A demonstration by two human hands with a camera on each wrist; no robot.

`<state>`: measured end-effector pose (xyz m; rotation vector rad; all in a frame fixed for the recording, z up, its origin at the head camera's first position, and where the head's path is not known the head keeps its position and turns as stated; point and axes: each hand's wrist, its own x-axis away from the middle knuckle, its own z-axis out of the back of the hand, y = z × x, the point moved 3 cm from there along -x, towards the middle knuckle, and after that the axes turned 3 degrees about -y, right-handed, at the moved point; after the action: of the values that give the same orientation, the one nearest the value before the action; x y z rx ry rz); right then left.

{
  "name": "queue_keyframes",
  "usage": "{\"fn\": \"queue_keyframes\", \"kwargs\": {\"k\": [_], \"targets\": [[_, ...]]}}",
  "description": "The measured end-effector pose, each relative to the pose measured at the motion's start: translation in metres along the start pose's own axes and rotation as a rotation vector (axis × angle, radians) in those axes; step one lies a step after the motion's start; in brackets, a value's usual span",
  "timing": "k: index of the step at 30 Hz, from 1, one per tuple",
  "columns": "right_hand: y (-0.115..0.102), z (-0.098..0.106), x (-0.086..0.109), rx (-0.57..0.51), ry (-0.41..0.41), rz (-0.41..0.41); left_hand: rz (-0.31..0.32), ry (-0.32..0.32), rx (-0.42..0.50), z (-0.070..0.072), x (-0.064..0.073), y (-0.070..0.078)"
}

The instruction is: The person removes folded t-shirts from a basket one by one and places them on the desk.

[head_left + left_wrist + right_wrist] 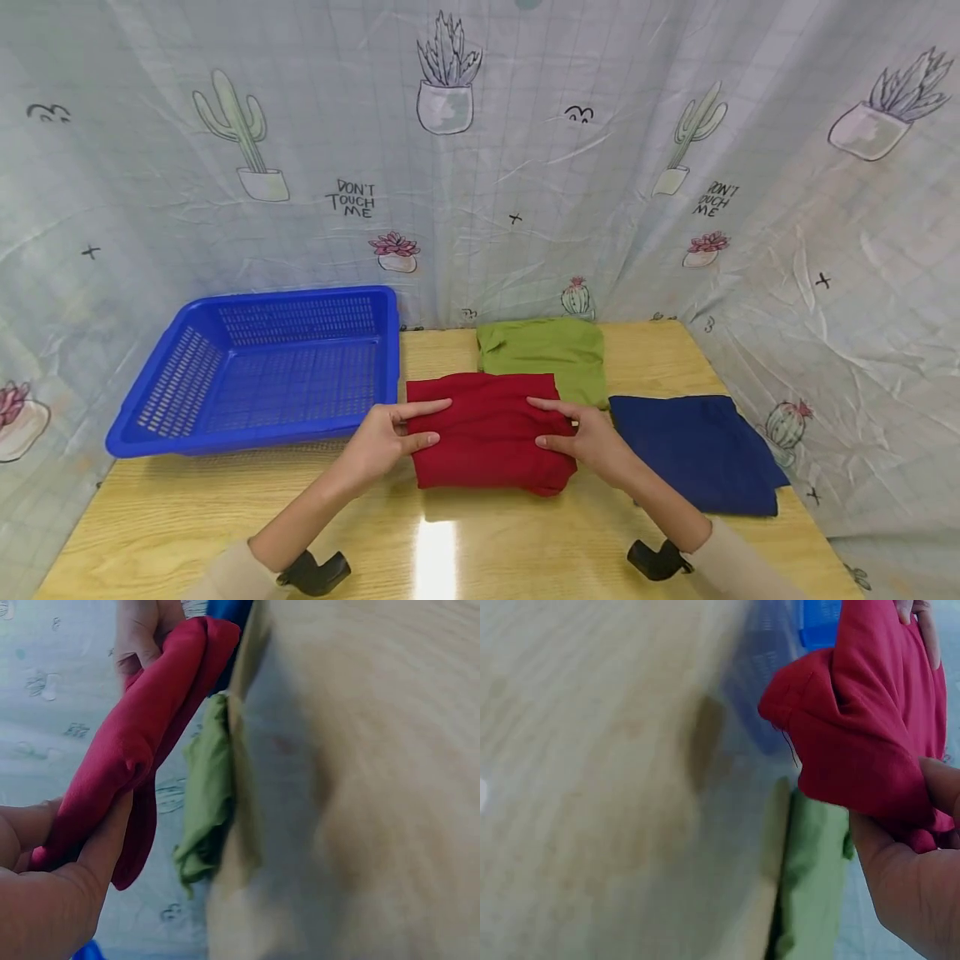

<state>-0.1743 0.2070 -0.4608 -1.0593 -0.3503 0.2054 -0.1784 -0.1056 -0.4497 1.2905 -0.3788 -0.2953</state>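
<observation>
A folded red cloth is held up off the table between two hands, in the middle of the head view. The left hand grips its left edge, thumb and fingers on either side of the fabric. At the opposite edge, the right hand pinches the cloth the same way. Both wrist views show the red bundle raised above the wood, its layers hanging slightly loose. A loose thread dangles from one corner in the right wrist view. Behind it lies a folded green cloth, partly covered by the red one.
An open blue plastic basket with slotted walls stands at the back left. To the right, a folded navy cloth lies on the wooden table. A printed curtain hangs along the back and sides.
</observation>
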Motion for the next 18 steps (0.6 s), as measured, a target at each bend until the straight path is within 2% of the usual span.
{"fn": "queue_keyframes", "kwargs": {"k": [6, 10, 13, 18], "targets": [[0.021, -0.016, 0.006, 0.067, -0.076, 0.000, 0.008, -0.030, -0.047, -0.010, 0.004, -0.022], [0.029, -0.025, 0.006, 0.135, -0.121, 0.018, -0.014, -0.035, -0.104, -0.010, 0.002, -0.035], [0.032, -0.028, 0.002, 0.174, -0.110, 0.038, -0.015, -0.023, -0.152, -0.008, -0.003, -0.045], [0.036, -0.030, -0.007, 0.251, -0.063, 0.044, 0.048, 0.008, -0.177, -0.005, -0.015, -0.058]]}}
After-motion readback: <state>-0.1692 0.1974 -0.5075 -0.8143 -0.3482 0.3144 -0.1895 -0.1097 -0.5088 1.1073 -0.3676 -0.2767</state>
